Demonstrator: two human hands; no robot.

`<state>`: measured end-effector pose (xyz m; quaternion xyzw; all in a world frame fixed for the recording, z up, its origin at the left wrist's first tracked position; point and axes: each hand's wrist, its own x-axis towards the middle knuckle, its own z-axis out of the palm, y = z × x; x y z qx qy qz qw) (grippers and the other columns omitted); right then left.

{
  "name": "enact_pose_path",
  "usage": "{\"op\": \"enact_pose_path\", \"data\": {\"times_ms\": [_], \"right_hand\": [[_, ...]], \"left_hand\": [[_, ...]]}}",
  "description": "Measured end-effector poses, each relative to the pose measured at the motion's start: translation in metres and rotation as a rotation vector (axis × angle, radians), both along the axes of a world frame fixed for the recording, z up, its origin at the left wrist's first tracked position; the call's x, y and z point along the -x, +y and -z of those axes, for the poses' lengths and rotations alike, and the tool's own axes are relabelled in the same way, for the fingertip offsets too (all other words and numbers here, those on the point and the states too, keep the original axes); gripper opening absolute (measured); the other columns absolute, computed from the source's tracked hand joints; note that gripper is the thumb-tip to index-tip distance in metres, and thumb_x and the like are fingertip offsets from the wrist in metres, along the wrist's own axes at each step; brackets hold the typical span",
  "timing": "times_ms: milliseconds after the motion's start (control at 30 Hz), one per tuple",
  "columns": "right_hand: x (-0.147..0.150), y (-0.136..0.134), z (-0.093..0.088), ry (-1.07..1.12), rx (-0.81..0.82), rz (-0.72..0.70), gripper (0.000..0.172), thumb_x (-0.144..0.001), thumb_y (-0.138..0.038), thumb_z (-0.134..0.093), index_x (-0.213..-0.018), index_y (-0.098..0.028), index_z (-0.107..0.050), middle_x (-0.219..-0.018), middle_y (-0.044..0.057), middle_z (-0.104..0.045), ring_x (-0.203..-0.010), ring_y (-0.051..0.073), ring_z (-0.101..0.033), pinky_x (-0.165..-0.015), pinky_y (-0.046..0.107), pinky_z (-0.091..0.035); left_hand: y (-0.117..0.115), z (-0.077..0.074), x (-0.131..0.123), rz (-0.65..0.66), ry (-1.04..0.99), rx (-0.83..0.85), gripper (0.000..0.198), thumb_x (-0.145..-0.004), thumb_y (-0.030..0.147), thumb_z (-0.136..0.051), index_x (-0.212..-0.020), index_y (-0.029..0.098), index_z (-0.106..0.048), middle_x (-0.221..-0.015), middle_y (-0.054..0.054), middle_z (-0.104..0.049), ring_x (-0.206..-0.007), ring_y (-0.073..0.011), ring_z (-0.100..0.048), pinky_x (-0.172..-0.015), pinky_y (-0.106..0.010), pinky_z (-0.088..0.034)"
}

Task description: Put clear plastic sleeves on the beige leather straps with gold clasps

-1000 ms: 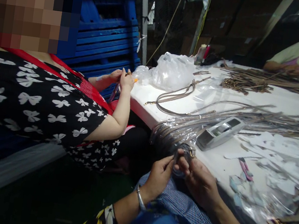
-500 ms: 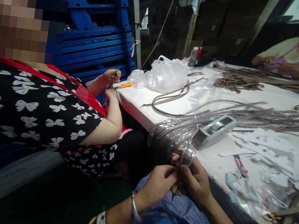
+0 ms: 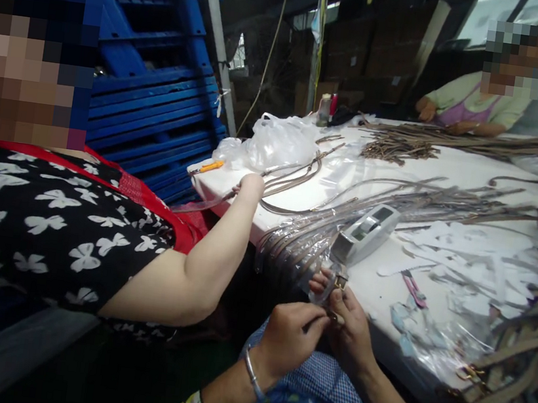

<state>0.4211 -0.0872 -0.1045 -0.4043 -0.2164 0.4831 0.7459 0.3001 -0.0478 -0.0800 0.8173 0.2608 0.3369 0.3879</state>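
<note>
My left hand point(image 3: 292, 331), with a silver bracelet at its wrist, pinches at a small brown strap end point(image 3: 333, 316) above my lap. My right hand point(image 3: 351, 328) is closed round the same piece from the other side. A gold-coloured buckle point(image 3: 340, 281) shows above the right fingers, with clear plastic point(image 3: 323, 294) looped beside it. My fingers cover most of the strap. Just beyond my hands, a grey tape dispenser point(image 3: 366, 233) stands on the white table point(image 3: 375, 295). Bagged straps point(image 3: 292, 247) hang over the table edge to its left.
A co-worker's arm point(image 3: 222, 255) reaches across on the left to a strap. Pink-handled cutter point(image 3: 413, 289), white paper scraps point(image 3: 469, 261) and heaped straps point(image 3: 518, 373) lie to the right. Plastic bags point(image 3: 281, 140) sit farther back; another person point(image 3: 480, 107) sits across the table.
The left co-worker's hand has moved from in front of the body onto the table near a strap. In my hands, the piece has turned so the gold buckle shows.
</note>
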Motion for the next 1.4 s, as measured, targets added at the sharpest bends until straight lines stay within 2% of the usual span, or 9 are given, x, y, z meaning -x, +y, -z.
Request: {"op": "enact_pose_path", "data": {"times_ms": [100,167,333,533,700,800,967,1267,1400], "right_hand": [[0.002,-0.002,0.000,0.074,-0.018,-0.006,0.037,-0.086,-0.042,-0.064,-0.119,-0.026,-0.061,-0.124,0.007,-0.065,-0.112,0.023,-0.060,-0.100,0.039,-0.046],[0.001,-0.003,-0.002,0.109,-0.039,-0.012,0.037,-0.088,-0.042,-0.062,-0.121,-0.026,-0.060,-0.127,0.008,-0.063,-0.115,0.024,-0.059,-0.102,0.041,-0.044],[0.000,-0.006,-0.006,0.131,-0.104,-0.057,0.036,-0.090,-0.044,-0.057,-0.121,-0.027,-0.062,-0.132,0.007,-0.061,-0.121,0.026,-0.055,-0.108,0.046,-0.038],[0.001,-0.004,-0.005,0.170,-0.141,-0.090,0.042,-0.092,-0.054,-0.048,-0.116,-0.027,-0.067,-0.132,0.006,-0.062,-0.130,0.026,-0.047,-0.112,0.047,-0.031],[0.002,-0.005,-0.007,0.146,-0.115,-0.096,0.046,-0.090,-0.056,-0.049,-0.117,-0.023,-0.068,-0.136,0.008,-0.058,-0.134,0.027,-0.042,-0.114,0.045,-0.028],[0.004,-0.006,-0.005,0.132,-0.122,-0.081,0.042,-0.090,-0.054,-0.052,-0.115,-0.024,-0.069,-0.137,0.007,-0.057,-0.133,0.026,-0.043,-0.114,0.043,-0.028],[0.005,-0.007,0.001,0.135,-0.172,-0.081,0.036,-0.090,-0.046,-0.057,-0.117,-0.026,-0.067,-0.135,0.006,-0.059,-0.131,0.026,-0.045,-0.110,0.044,-0.032],[-0.011,-0.014,-0.006,0.114,-0.248,-0.145,0.031,-0.085,-0.040,-0.066,-0.110,-0.023,-0.071,-0.135,0.009,-0.058,-0.127,0.026,-0.049,-0.107,0.042,-0.035],[-0.015,-0.014,0.001,0.117,-0.239,-0.074,0.030,-0.085,-0.040,-0.067,-0.109,-0.023,-0.072,-0.125,0.009,-0.065,-0.118,0.026,-0.056,-0.103,0.041,-0.039]], "left_hand": [[0.000,0.000,-0.004,-0.046,-0.001,-0.170,0.011,-0.086,0.019,-0.057,-0.084,0.018,-0.068,-0.077,-0.006,-0.068,-0.072,-0.0175,-0.064,-0.071,-0.028,-0.053],[0.001,0.000,-0.007,-0.086,-0.035,-0.130,0.007,-0.084,0.017,-0.061,-0.088,0.018,-0.066,-0.079,-0.004,-0.065,-0.073,-0.0166,-0.062,-0.070,-0.027,-0.053],[0.008,-0.006,-0.014,-0.114,-0.117,0.061,0.032,-0.077,0.012,-0.070,-0.107,0.021,-0.066,-0.096,-0.005,-0.066,-0.088,-0.0183,-0.063,-0.080,-0.029,-0.055],[0.017,-0.011,-0.014,-0.070,-0.057,0.231,0.026,-0.074,0.008,-0.070,-0.097,0.019,-0.072,-0.101,-0.005,-0.065,-0.089,-0.0175,-0.064,-0.072,-0.025,-0.056],[0.017,-0.011,-0.009,-0.052,-0.058,0.088,0.026,-0.073,0.004,-0.070,-0.094,0.020,-0.073,-0.107,-0.005,-0.069,-0.097,-0.0199,-0.065,-0.083,-0.030,-0.057],[0.014,-0.006,-0.006,-0.045,-0.080,-0.002,0.030,-0.076,0.004,-0.068,-0.101,0.022,-0.073,-0.107,-0.005,-0.071,-0.103,-0.0217,-0.066,-0.096,-0.036,-0.054],[0.009,0.002,-0.005,-0.033,-0.076,0.033,0.037,-0.082,0.010,-0.065,-0.115,0.026,-0.069,-0.113,-0.004,-0.071,-0.104,-0.0224,-0.067,-0.095,-0.037,-0.055],[0.017,-0.006,-0.011,0.049,-0.108,0.109,0.027,-0.077,0.012,-0.070,-0.100,0.024,-0.075,-0.105,-0.003,-0.074,-0.098,-0.0223,-0.070,-0.091,-0.035,-0.057],[0.017,-0.005,-0.022,0.049,-0.152,0.210,0.024,-0.073,0.011,-0.073,-0.094,0.023,-0.077,-0.100,-0.004,-0.076,-0.094,-0.0230,-0.071,-0.088,-0.035,-0.058]]}}
